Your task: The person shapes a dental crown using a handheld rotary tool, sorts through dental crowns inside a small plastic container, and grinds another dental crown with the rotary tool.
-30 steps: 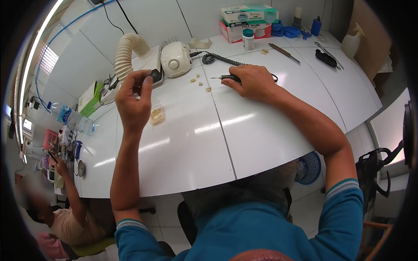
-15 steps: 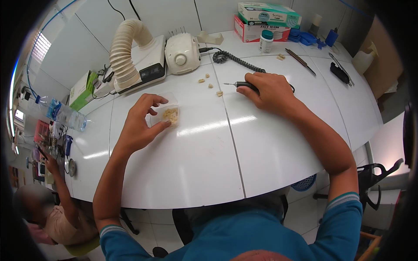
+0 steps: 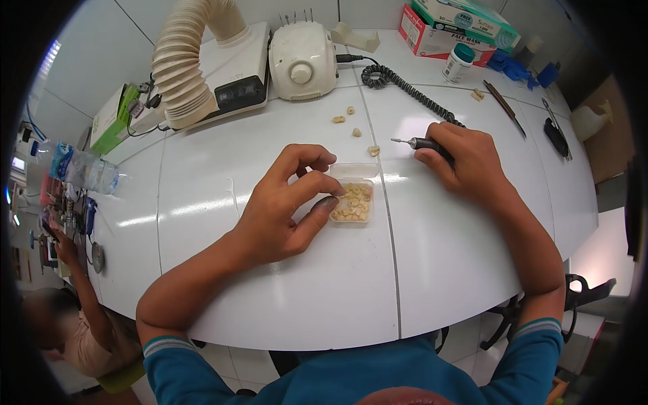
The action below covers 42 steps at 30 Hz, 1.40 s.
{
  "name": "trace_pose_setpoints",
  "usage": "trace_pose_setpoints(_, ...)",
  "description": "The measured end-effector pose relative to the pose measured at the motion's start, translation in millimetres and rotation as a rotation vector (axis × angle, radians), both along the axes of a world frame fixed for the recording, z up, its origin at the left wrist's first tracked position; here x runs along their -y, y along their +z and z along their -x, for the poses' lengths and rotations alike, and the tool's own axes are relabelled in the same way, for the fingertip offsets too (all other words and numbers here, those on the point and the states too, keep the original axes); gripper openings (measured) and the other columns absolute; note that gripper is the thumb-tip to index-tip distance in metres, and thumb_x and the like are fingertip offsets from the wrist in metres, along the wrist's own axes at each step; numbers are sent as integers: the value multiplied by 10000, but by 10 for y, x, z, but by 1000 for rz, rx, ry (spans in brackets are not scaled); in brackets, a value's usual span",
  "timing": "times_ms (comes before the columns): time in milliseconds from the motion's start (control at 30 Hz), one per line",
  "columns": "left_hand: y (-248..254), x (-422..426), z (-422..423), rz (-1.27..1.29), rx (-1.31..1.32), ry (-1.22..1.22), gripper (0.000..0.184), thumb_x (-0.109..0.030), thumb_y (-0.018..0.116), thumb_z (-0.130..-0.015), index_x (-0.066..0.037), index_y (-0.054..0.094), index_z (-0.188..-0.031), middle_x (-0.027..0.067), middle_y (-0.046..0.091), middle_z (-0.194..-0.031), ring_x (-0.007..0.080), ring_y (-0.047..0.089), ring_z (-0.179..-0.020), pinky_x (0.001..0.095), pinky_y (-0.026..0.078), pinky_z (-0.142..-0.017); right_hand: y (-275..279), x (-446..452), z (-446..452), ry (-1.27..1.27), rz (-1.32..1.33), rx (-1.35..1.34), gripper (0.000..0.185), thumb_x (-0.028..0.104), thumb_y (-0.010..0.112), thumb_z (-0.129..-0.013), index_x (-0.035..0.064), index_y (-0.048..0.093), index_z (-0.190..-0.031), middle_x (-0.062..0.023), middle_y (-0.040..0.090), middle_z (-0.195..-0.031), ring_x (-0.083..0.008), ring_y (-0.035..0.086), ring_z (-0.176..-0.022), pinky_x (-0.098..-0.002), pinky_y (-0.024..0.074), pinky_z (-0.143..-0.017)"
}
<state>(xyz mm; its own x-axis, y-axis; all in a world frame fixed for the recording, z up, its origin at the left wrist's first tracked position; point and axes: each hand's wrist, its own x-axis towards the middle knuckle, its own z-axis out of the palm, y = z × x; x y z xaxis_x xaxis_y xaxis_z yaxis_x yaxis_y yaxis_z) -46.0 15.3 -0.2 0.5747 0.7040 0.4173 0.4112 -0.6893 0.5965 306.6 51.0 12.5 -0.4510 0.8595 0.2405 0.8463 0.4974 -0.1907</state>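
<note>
My left hand (image 3: 287, 206) is at the left side of a small clear box (image 3: 352, 201) with several yellowish tooth-like pieces inside. Its thumb and index finger come together at the box's left edge; whether a piece is between them is too small to tell. My right hand (image 3: 466, 160) is wrapped round a black rotary handpiece (image 3: 432, 146), whose metal tip points left. Several loose tooth-like pieces (image 3: 356, 132) lie on the white table (image 3: 297, 297) between the box and the white control unit (image 3: 302, 62). A coiled black cord (image 3: 412, 88) links unit and handpiece.
A ribbed hose (image 3: 179, 67) stands at the back left near a green box (image 3: 111, 121) and plastic bottles (image 3: 77, 169). Mask boxes (image 3: 445, 37), a white jar (image 3: 458, 63) and a slim tool (image 3: 504, 108) are at the back right. Another person (image 3: 88, 331) sits far left.
My left hand has come down from near the hose to the clear box, and its fingers have drawn together. The box now lies nearer my right hand. The camera view has shifted.
</note>
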Motion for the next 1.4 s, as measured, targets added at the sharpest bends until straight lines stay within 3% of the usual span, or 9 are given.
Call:
trace_pose_setpoints(200,17,-12,77,-330,73,95,281,-26,883,-734,-65,773,-989,134,643,-1215,300,654,-1040,425,549,-900,-30,-24,-25,43,-24,-36,405,470,738,-1084,80,678,-993,-103,671,-827,-315,672,-718,-440,504,-647)
trace_pose_setpoints(300,84,58,91,-381,-47,-55,324,-93,928,-658,-97,781,-946,87,681,-1085,275,629,-999,405,502,-844,-25,6,-9,37,-43,-48,392,455,754,-1076,78,681,-995,-100,664,-813,-312,663,-693,-435,497,-624)
trace_pose_setpoints(333,86,83,33,-355,-87,-75,342,-174,958,-665,-138,797,-965,36,731,-1025,270,627,-1002,402,472,-831,-24,13,3,31,-48,-49,387,449,759,-1073,78,682,-995,-99,661,-808,-311,660,-685,-434,495,-617)
trace_pose_setpoints(467,61,117,-25,-317,-194,-137,338,-290,967,-729,-159,814,-1000,2,783,-1129,257,624,-1000,407,473,-862,-36,15,8,58,-70,-80,389,448,770,-1067,79,680,-985,-94,655,-798,-302,649,-664,-428,487,-597)
trace_pose_setpoints(567,81,118,-11,-309,-230,-101,378,-304,973,-742,-159,825,-1058,11,786,-1166,258,625,-1042,413,473,-891,-23,11,1,68,-67,-70,397,457,770,-1066,81,679,-977,-90,650,-788,-294,643,-655,-423,484,-591)
trace_pose_setpoints(1067,65,134,-47,-240,-384,-122,627,-528,909,-840,-175,794,-1346,11,735,-1502,273,587,-1208,434,445,-1029,-27,12,-9,74,-62,-43,417,482,744,-1079,85,676,-974,-83,634,-788,-291,646,-678,-432,485,-603)
trace_pose_setpoints(1400,85,160,-76,-196,-421,-145,714,-640,852,-887,-134,755,-1381,28,693,-1558,300,568,-1279,453,434,-1074,-25,16,0,73,-67,-42,409,471,753,-1072,82,675,-974,-89,635,-799,-303,654,-688,-441,487,-608)
